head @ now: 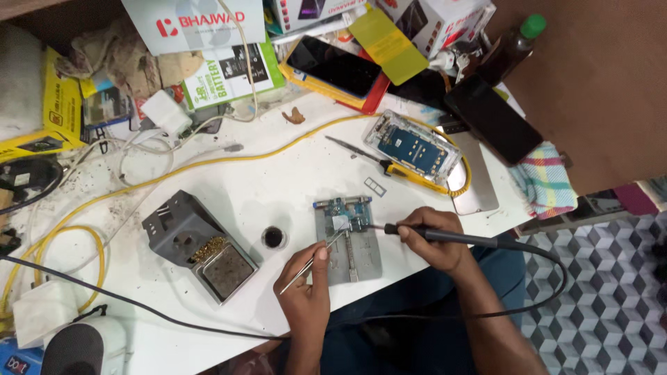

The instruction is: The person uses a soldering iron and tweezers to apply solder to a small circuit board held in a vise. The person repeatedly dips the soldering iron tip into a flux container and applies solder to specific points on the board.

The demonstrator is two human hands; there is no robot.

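Note:
A blue circuit board point(345, 214) is clamped in a grey metal holder point(351, 258) near the front edge of the white table point(278, 173). My left hand point(306, 283) grips thin metal tweezers point(316, 255) whose tips touch a small silver shield on the board. My right hand point(431, 236) holds a black soldering iron point(445, 236) with its tip pointing left at the same spot. The iron's black cable point(549, 267) loops down over my lap.
A grey iron stand with brass wool point(198, 243) sits to the left, a small round tin point(274, 237) beside it. A clear case holding a blue board point(413, 149), a yellow cable point(208, 161), phones point(493, 118), boxes and chargers crowd the back.

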